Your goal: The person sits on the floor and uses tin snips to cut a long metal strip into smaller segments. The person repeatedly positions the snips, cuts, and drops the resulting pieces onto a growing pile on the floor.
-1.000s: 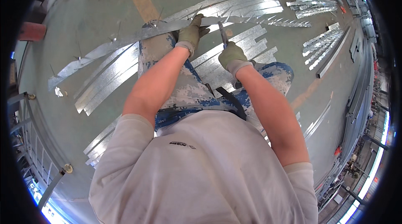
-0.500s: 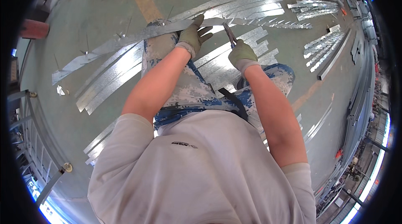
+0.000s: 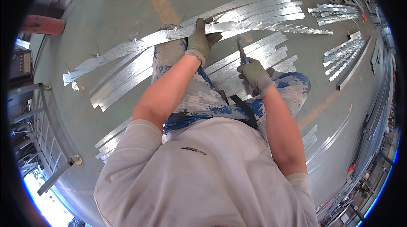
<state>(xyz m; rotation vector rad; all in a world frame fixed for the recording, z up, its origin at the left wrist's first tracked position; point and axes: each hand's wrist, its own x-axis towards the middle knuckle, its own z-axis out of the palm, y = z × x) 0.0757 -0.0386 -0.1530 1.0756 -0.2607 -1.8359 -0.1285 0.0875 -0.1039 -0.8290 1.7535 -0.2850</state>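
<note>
A long galvanized metal strip [image 3: 148,39], with thin upright wires or spikes along it, lies slantwise across my knee, its near end at the left. My gloved left hand [image 3: 198,41] grips it near the middle, fingers over its far edge and thumb on the near side. In my gloved right hand [image 3: 255,73] is a tool that looks like pliers [image 3: 241,50], closed around the handles. Its jaws point away from me, just short of the strip and apart from it. Flat metal strips [image 3: 241,64] lie on the floor beneath my hands.
More flat strips [image 3: 263,8] fan out beyond my hands, others [image 3: 123,80] at the left. Bundles of twisted or notched strips [image 3: 345,55] and a long bar [image 3: 354,64] lie at the right. A red cylinder [image 3: 44,24] and a wheeled metal frame [image 3: 59,131] stand at the left.
My right hand has drawn the pliers back toward me, off the strip they were touching. My left hand still holds the strip. The whole view has shifted slightly.
</note>
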